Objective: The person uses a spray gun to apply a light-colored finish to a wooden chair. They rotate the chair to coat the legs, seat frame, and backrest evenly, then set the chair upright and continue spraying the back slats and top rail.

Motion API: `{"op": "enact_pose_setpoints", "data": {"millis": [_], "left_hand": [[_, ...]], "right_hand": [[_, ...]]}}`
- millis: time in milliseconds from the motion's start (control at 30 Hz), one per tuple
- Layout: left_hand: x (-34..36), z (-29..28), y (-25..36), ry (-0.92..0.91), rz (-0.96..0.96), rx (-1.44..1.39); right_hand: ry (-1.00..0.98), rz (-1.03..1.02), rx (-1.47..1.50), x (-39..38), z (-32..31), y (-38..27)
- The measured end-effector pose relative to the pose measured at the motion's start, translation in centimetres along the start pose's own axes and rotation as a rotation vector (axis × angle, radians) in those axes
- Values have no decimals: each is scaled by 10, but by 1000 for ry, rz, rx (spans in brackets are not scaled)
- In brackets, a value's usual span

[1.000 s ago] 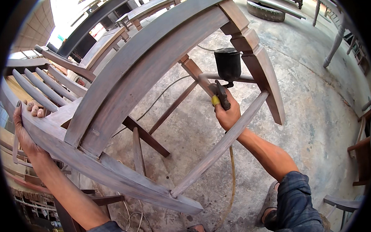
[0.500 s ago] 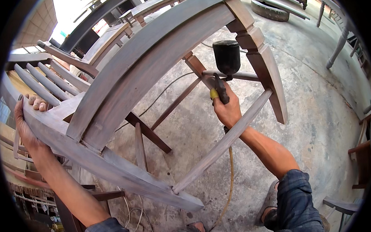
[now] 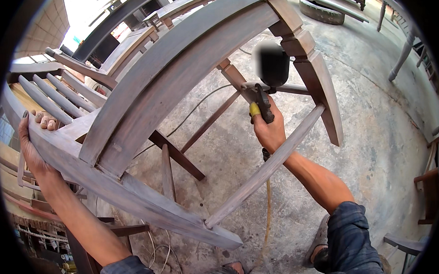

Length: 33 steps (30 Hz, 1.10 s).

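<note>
A wooden chair (image 3: 183,70) with a greyish-brown finish is tilted over in front of me, its legs and rails pointing to the right. At the far left, my left hand (image 3: 34,142) is closed around the chair's long back post, its fingertips showing over the far edge. My right hand (image 3: 272,131) reaches behind a round grey rail (image 3: 266,168) between two legs. It grips a spray gun (image 3: 264,105) with a black cup (image 3: 274,67) standing on top. The gun points toward the inner side of the chair frame; I cannot make out any spray.
A yellowish hose (image 3: 268,211) trails from the gun to the concrete floor (image 3: 374,142). Thin cables (image 3: 167,251) lie near my feet. More wooden furniture (image 3: 128,49) stands at the back left, a tyre (image 3: 322,12) at the back, and a turned-leg table (image 3: 401,56) at the right.
My right hand's spray gun has shifted slightly to the right, its cup tilting a little. The hose below has swung left. My left hand keeps its hold on the chair.
</note>
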<state>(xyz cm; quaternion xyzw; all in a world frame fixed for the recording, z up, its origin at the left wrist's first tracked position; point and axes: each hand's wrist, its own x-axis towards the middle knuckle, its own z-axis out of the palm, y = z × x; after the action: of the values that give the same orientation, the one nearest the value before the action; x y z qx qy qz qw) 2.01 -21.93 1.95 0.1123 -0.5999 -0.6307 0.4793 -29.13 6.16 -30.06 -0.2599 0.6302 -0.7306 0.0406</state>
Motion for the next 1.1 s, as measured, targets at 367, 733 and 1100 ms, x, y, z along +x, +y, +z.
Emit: {"op": "enact_pose_setpoints", "data": {"millis": [367, 733, 1100], "left_hand": [[0, -6, 4, 8, 13, 12], [7, -18, 12, -38, -31, 26], [8, -18, 9, -18, -5, 22]], "right_hand": [[50, 41, 180, 27, 11, 1], [1, 66, 163, 24, 7, 3], [-10, 133, 144, 19, -6, -5]]}}
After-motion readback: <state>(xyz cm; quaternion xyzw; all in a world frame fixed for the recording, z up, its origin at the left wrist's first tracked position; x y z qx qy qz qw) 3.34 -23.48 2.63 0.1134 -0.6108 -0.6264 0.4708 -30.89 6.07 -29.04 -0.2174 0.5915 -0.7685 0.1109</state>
